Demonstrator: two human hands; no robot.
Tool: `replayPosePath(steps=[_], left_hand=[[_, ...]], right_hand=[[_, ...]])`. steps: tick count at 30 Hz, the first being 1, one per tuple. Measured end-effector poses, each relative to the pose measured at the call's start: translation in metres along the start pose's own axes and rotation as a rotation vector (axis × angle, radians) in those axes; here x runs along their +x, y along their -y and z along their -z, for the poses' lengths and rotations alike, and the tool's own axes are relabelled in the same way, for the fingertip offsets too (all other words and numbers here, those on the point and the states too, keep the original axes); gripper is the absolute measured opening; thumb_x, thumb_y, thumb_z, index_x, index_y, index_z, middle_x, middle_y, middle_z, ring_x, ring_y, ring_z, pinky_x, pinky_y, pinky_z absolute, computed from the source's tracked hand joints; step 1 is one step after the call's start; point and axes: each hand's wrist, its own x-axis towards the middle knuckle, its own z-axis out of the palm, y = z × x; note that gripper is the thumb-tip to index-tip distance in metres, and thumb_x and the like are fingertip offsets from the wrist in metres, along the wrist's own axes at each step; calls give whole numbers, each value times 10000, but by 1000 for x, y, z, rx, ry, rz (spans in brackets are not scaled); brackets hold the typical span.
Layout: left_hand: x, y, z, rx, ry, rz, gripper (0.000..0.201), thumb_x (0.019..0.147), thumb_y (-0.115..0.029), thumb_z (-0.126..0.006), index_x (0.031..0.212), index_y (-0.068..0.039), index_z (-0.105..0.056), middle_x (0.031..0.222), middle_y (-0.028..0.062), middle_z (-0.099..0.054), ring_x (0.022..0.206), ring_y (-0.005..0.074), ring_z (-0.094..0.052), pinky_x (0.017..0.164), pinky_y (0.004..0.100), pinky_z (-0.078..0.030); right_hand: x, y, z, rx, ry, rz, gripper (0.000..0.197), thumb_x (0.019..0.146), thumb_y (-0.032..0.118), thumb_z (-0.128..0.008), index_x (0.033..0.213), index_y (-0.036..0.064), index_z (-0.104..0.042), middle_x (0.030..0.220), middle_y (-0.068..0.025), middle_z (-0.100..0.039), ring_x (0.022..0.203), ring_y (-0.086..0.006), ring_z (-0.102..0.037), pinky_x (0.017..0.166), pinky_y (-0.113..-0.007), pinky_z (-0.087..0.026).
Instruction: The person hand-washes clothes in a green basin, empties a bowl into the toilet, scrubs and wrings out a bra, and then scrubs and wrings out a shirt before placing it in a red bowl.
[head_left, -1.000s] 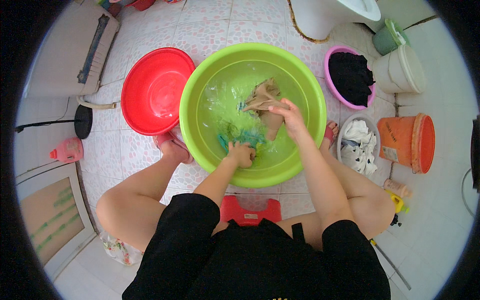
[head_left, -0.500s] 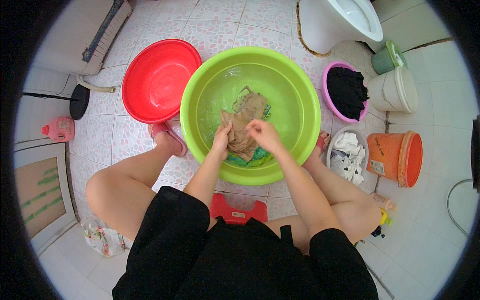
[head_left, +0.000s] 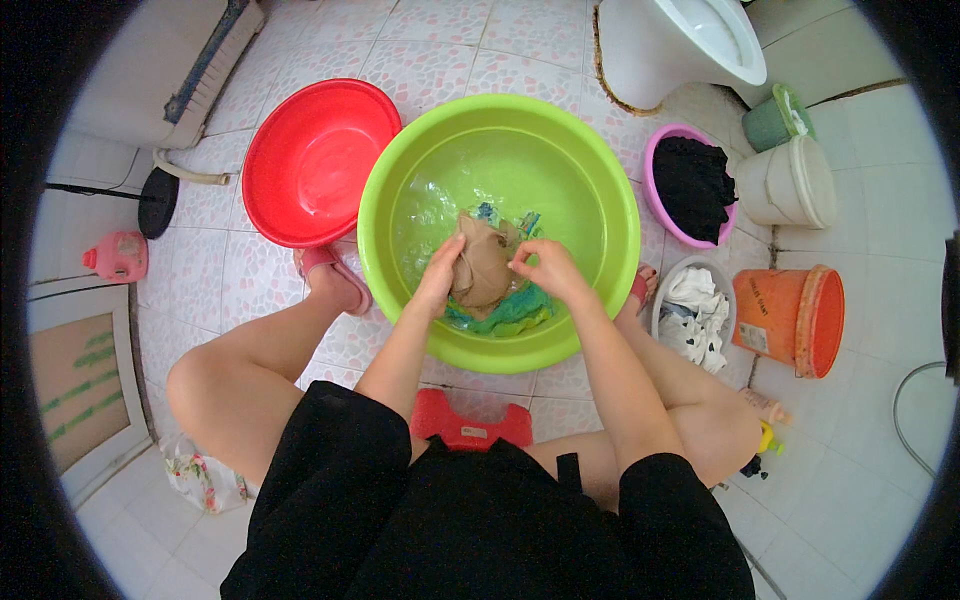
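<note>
Inside round lime-green plastic basin, bunched tan cloth atop green-and-blue fabric; left hand grips left edge; right hand curled at right edge, whether holding cannot tell; likely limp, water-heavy, slippery; best gripped by gathered edges.

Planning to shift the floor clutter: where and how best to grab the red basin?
I'd take the left rim of the red basin, coming from the person's left, thumb inside and fingers outside. It opens upward, so the wall can be pinched; that side looks free, while its right rim meets the green basin in this view.
</note>
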Motion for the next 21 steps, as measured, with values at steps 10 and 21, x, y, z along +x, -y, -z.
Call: replayPosePath(steps=[10,21], left_hand=[[4,-9,-10,59,147,-12,472,853,-345,-469,1201,-30,-430,1193,76,-465,1076,156,-441,921,266,-316],[20,-45,25,1,-396,-111,277,838,-277,-485,1050,-98,-477,940,30,-503,839,145,-471,746,360,-405]], right_hand=[[-2,26,20,31,-70,206,279,689,212,-690,860,39,-553,956,-79,-529,992,-237,-476,870,-340,-372],[-7,7,30,388,-308,3,297,793,229,-589,962,13,-476,844,-136,-537,778,-228,-528,717,-304,-421]])
